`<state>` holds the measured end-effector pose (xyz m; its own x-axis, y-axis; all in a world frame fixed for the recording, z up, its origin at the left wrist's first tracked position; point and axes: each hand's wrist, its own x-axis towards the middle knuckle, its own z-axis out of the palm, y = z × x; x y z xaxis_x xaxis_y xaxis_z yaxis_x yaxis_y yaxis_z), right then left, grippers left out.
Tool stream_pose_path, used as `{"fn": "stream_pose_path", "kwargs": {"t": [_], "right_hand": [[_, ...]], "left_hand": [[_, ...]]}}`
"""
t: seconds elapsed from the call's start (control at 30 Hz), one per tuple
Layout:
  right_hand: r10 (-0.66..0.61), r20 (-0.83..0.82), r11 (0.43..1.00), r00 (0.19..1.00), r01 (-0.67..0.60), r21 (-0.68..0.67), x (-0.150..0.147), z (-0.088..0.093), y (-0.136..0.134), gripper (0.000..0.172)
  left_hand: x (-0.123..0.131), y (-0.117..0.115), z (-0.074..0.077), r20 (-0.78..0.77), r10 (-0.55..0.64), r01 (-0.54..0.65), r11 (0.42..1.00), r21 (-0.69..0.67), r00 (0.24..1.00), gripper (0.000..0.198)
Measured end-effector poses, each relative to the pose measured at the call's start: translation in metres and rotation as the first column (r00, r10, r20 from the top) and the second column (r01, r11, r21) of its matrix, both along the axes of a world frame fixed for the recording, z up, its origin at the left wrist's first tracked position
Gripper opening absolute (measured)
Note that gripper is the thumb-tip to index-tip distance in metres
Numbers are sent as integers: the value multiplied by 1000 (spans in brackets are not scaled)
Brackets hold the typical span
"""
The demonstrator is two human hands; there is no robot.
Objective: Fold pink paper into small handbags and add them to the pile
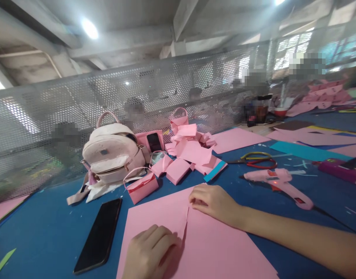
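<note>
Large pink paper (218, 248) lies on the blue table in front of me, with a torn or cut edge running through its middle between my hands. My left hand (153, 250) is at the near part of that edge, fingers curled and closed on the slightly raised pink sheet (157, 211); its fingertips are partly hidden. Farther up the same edge, my right hand (214, 203) has its fingers bent and pressed together on the paper near the top. A black phone (99, 236) lies left of the paper.
Behind the paper are a small pink paper bag (141, 188), a pile of pink paper pieces (192, 149) and a white backpack (114, 151). Scissors (256, 159) and a pink glue gun (278, 184) with a cord lie right. A perforated metal screen (166, 85) stands behind.
</note>
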<state>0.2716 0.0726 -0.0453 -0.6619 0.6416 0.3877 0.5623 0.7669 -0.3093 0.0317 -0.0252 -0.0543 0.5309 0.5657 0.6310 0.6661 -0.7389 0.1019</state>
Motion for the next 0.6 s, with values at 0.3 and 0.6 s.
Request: {"fn": "stream_pose_path", "kwargs": {"t": [0.3, 0.6], "right_hand": [[79, 199, 835, 977, -173, 523, -2, -10, 1, 24], [247, 46, 867, 968, -242, 436, -6, 3, -18, 24]], "left_hand": [[-8, 1, -11, 85, 20, -17, 999, -35, 996, 14], [-7, 1, -9, 153, 16, -10, 999, -36, 988, 13]]}}
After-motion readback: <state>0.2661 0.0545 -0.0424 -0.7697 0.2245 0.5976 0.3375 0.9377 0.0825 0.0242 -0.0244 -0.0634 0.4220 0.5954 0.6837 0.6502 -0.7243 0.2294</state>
